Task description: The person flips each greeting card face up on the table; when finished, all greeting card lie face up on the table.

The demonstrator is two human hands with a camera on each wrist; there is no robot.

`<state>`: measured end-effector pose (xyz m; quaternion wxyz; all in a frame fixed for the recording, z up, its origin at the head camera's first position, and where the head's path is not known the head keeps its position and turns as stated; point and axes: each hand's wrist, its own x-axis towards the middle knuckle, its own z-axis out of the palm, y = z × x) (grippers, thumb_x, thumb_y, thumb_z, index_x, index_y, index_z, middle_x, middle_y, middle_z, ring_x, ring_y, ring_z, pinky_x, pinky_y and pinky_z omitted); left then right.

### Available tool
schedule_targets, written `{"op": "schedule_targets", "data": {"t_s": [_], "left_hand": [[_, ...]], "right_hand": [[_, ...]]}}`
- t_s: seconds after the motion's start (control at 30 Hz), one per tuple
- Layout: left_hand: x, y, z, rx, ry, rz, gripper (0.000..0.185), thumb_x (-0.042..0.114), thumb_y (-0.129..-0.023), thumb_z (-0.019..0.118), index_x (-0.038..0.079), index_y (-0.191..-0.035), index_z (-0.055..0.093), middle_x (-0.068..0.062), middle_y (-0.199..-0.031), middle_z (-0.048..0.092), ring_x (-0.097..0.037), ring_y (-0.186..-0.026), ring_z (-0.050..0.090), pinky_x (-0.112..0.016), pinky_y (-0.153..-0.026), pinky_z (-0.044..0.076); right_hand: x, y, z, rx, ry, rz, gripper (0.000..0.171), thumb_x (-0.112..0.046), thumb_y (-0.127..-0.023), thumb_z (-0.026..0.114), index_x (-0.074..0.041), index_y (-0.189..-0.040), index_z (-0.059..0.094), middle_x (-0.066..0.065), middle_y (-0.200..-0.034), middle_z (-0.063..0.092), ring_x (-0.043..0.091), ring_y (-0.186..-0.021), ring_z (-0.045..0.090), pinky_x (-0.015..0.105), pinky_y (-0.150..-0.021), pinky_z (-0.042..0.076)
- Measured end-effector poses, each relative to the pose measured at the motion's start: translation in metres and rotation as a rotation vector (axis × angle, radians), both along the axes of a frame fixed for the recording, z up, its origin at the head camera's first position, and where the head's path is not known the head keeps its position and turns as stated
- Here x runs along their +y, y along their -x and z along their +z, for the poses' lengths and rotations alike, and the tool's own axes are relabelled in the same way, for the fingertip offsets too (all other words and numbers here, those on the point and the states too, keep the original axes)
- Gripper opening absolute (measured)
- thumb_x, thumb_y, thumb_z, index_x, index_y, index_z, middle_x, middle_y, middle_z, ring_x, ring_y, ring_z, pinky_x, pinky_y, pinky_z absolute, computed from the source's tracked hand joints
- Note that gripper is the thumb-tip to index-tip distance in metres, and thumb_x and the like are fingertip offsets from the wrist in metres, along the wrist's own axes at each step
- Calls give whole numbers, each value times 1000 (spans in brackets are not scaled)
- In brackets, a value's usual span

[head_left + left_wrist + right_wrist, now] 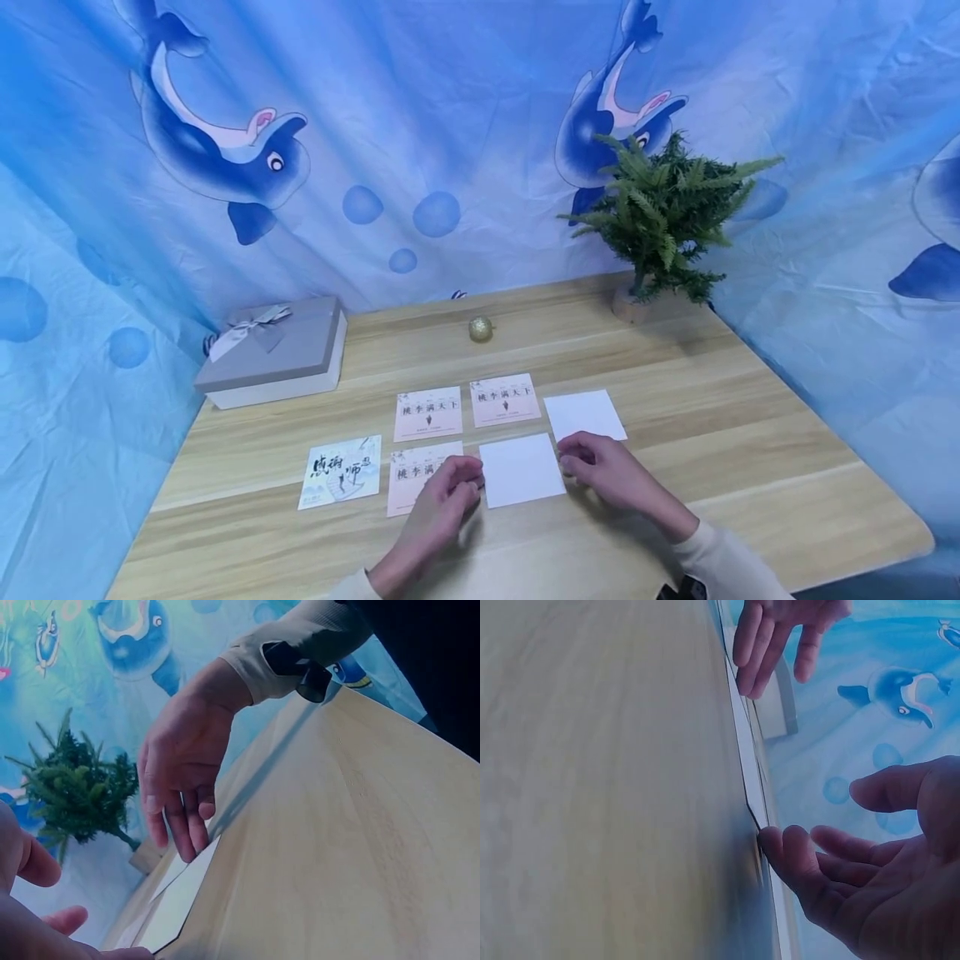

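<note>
A blank white card point(522, 471) lies on the table between my two hands. My left hand point(447, 500) is at its left edge, fingers loosely bent, overlapping the pink printed card point(405, 492) beside it. At the card's right edge is my right hand point(603, 468), with its thumb apart from the fingers in the right wrist view and its fingertips point(780, 844) right by the card's corner. Another blank white card point(585, 412) lies just behind the right hand. Two more pink cards, one left point(427, 415) and one right point(506, 402), form the back row.
A pale card with black brush lettering point(341, 472) lies at the left. Behind it stands a grey-lidded gift box point(273, 354) with a ribbon bow. A gold ball point(481, 329) sits at the back middle, and a small artificial tree point(667, 217) at the back right.
</note>
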<state>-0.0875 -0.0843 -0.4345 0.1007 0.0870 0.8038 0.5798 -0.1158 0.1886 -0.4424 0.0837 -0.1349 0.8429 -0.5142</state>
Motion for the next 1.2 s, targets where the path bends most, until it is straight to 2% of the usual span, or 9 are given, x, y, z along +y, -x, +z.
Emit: {"op": "schedule_targets", "data": {"t_s": [0.3,0.37,0.5,0.63,0.9,1.1,1.2], "left_hand": [[2,-1,-2,-22,-30,3,37,8,-91,52,-3,-127,52,-24,-131,57,-37,-123,55,-51,-107,43],[3,-1,-3,-34,-71,15,36,6,-92,50,-4,-126,52,-24,-130,57,-37,-122,55,-46,-104,46],[3,-2,-5,-75,-212,55,34,0,-93,47,-7,-126,50,-26,-129,55,-39,-122,55,-39,-98,52],[3,-2,-6,-96,-307,79,33,-2,-94,43,-10,-126,49,-28,-129,52,-38,-119,56,-38,-95,54],[4,1,-6,-112,-349,102,33,-5,-93,41,-10,-125,49,-27,-124,51,-35,-116,56,-37,-93,56],[2,1,-4,-83,-364,110,33,-4,-94,40,-11,-125,49,-27,-121,54,-34,-115,57,-33,-94,54],[1,0,-2,-62,-388,113,33,-5,-93,40,-12,-124,48,-28,-123,54,-34,-116,57,-31,-97,53]], "right_hand": [[-3,-1,3,-16,37,-2,26,-13,-95,61,5,-113,62,9,-89,68,22,-74,63,28,-63,53],[-3,-1,2,-11,35,-4,27,-13,-94,61,6,-113,62,10,-89,68,22,-74,63,27,-64,53],[-3,-1,-1,-7,49,-4,29,-11,-94,61,8,-115,61,12,-91,68,24,-77,64,29,-65,56],[-4,-1,-2,-4,68,-9,30,-9,-94,60,10,-118,59,15,-94,67,25,-79,65,31,-64,58],[-5,-1,-1,10,93,-33,29,-8,-94,61,9,-118,58,15,-94,68,23,-78,66,31,-64,58],[-4,0,0,97,53,-78,26,-11,-91,67,1,-114,64,5,-93,67,12,-81,61,23,-72,53],[-3,0,1,125,97,-86,24,-4,-88,66,0,-112,65,6,-95,68,11,-81,60,22,-71,53]]}}
